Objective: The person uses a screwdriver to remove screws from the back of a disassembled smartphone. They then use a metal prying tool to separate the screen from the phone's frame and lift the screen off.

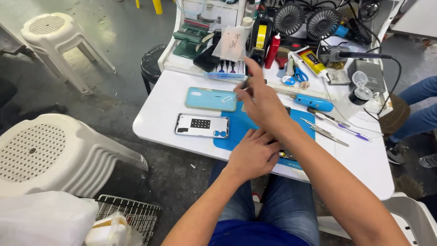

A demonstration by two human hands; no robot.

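The right hand [260, 102] reaches across to the far middle of the counter [359, 159], its fingers pinched on a thin, small tool that is mostly hidden; what kind of tool it is cannot be told. The left hand [252, 154] lies palm down with fingers curled over something on the blue mat [236, 132] at the near edge, and whether it grips that thing cannot be told.

Left of the hands lie a pale teal phone back cover [210, 99] and, nearer, a white phone frame [202, 125], side by side but apart. To the right on the white surface rest metal tweezers [323, 132], a purple-tipped pen [341, 126] and a blue-handled tool [313, 102]. The far edge is crowded: two small black fans [305, 20], a red bottle [272, 50], a yellow tape roll [260, 36], a glue tube [312, 61] and blue scissors [299, 74].

The floor [114, 50] is stained grey concrete. White plastic stools [50, 150] stand at the left, near and far, and a wire rack [129, 214] lies at the near left.
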